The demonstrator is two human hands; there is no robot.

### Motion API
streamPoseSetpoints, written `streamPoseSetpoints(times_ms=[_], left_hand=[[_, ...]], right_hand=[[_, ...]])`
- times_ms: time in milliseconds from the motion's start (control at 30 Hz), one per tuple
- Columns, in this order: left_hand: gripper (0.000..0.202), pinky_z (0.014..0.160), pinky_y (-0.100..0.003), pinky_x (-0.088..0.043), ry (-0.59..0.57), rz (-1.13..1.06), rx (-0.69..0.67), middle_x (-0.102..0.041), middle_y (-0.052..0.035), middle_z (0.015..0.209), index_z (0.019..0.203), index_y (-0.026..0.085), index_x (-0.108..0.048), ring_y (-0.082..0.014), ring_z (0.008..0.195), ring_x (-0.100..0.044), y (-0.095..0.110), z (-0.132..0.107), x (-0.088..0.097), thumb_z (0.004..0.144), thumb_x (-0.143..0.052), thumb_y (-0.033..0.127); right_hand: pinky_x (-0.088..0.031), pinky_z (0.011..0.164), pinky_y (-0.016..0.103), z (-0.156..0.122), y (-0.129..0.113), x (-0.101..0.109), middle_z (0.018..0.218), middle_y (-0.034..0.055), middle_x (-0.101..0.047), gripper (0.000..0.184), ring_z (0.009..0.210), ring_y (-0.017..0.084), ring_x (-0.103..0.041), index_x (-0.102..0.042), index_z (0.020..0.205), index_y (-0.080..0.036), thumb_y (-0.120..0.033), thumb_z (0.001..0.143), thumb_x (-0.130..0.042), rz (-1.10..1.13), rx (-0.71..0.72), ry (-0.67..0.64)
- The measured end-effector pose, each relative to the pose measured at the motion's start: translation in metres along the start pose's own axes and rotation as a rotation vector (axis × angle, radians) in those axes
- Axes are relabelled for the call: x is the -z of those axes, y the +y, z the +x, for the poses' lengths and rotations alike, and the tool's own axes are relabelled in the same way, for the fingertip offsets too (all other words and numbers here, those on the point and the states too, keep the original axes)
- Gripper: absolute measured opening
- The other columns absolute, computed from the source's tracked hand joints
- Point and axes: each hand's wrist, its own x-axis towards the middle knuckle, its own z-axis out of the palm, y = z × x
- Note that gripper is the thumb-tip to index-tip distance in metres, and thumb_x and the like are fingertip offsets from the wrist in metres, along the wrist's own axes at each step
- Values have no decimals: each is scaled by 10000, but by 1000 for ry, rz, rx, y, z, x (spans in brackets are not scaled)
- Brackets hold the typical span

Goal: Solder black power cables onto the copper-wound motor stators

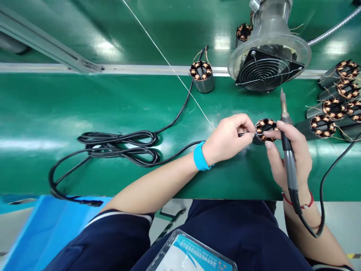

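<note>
Between the fingertips of my left hand (234, 137) is the end of a black cable (180, 149), held against the near side of a motor stator (265, 126) with copper windings. A soldering iron (288, 150) rests in my right hand (296, 158), its tip pointing up and away from the stator. That hand's thumb and index finger reach to the stator's right edge, close to a thin wire. A thin strand of solder wire (169, 64) slants down from the top to behind my left hand.
A fume extractor with a fan grille (263, 71) hangs over the bench's back. Another stator (202, 77) with a cable attached stands behind my left hand. Several stators (323, 126) lie at the right. Coiled cable (121, 145) covers the left bench; a blue bin (47, 229) sits below.
</note>
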Motion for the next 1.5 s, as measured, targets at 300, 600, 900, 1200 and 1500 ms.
streamPoseSetpoints(times_ms=[300,600,900,1200,1500], left_hand=[[86,485,-170,-370,-260,-160,283,-515,60,618,775,148,-535,-43,502,-467,11,12,27,745,-612,123],[88,509,-181,-328,-28,-372,436,-537,47,554,628,126,-609,-41,512,-413,6,12,14,676,-678,149],[199,546,-199,-349,-54,-415,411,-549,42,578,697,133,-637,-63,556,-448,3,10,6,674,-771,278],[331,519,-197,-261,-129,-360,367,-449,60,543,616,122,-582,-48,531,-362,1,11,9,634,-819,352],[186,424,-182,-285,-424,-591,533,-597,1,595,782,104,-700,-46,447,-425,-3,9,10,755,-671,285]], right_hand=[[-456,1034,470,21,22,-2,1242,54,-660,557,1159,235,-619,-442,1348,-260,-123,813,-511,-9,9,-218],[-492,979,493,14,37,-11,1151,57,-686,524,1065,247,-652,-418,1333,-274,-175,832,-532,77,17,-175],[-486,980,515,4,38,-13,1246,59,-650,587,1070,257,-639,-390,1404,-319,-156,856,-523,105,80,-44],[-520,898,456,13,32,-14,1145,79,-659,576,1071,257,-631,-370,1415,-266,-203,883,-580,6,209,-96],[-535,822,353,9,33,-15,939,0,-709,369,875,181,-684,-502,1262,-276,-200,915,-603,11,143,2]])
